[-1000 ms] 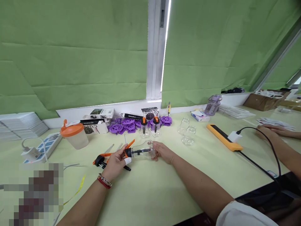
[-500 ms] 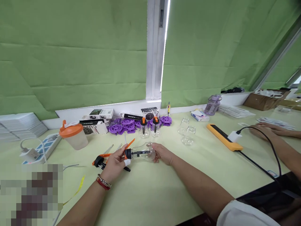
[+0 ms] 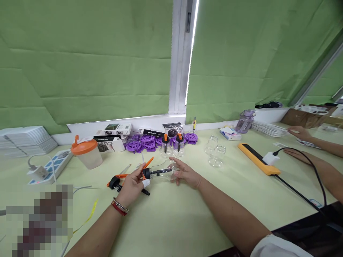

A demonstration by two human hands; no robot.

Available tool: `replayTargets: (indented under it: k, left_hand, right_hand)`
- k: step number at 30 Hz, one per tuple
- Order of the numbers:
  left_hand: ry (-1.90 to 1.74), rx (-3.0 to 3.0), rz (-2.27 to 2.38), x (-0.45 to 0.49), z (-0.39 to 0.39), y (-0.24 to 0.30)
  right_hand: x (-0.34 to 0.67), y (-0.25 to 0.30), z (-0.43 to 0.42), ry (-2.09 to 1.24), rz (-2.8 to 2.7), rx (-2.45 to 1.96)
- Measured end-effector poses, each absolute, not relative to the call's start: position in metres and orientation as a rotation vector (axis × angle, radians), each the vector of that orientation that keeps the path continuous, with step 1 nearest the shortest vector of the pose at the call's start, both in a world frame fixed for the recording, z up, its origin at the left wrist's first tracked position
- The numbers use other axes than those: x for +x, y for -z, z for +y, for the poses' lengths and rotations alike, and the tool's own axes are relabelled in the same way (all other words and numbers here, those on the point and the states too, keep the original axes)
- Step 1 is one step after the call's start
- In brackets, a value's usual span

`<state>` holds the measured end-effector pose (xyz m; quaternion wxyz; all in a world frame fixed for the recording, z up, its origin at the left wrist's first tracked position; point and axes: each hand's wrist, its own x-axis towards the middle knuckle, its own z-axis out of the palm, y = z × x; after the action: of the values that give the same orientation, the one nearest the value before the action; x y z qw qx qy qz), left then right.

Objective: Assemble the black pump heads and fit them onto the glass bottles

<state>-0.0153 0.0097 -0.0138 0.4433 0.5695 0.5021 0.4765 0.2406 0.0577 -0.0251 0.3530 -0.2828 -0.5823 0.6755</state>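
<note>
A clear glass bottle (image 3: 164, 170) lies on its side between my hands, a black tube inside it. My left hand (image 3: 131, 187), one fingertip wrapped in white, grips the black-and-orange lid (image 3: 146, 174) at the bottle's neck. My right hand (image 3: 186, 174) curls around the wide base of the glass, fingers behind it. Under and beside my left hand lie loose black-and-orange lids (image 3: 114, 183) with tubes. Two lidded glass bottles (image 3: 179, 145) stand upright further back. To the right are clear glass bottles without lids (image 3: 215, 157).
Purple plastic parts (image 3: 144, 142) and small boxes (image 3: 114, 142) line the wall. An orange-lidded cup (image 3: 87, 153) and a white power strip (image 3: 55, 166) sit left. At right are an orange power strip (image 3: 257, 160) with a black cable and another person's hands (image 3: 300, 134).
My right hand's fingers have shifted and spread a little on the bottle's base. My left hand keeps its hold. The other person's far hand has moved toward the white stack.
</note>
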Motion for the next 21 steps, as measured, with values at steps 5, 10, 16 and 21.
replayTargets:
  k: [5,10,16,21]
  left_hand:
    - [-1.183,1.429,1.250,-0.015,0.010,0.017]
    - [-1.153,1.472,1.288,-0.017,0.010,0.017]
    - [-1.128,1.479,1.281,-0.016,0.010,0.017]
    - [-1.203,1.544,1.290,-0.019,0.010,0.023]
  right_hand:
    - [0.238,0.027,0.059,-1.766,-1.476,-0.743]
    - [0.238,0.029,0.060,-1.774,-1.449,-0.767]
    - [0.239,0.034,0.064,-1.784,-1.456,-0.808]
    - [0.240,0.033,0.063,-1.529,-1.613,-0.879]
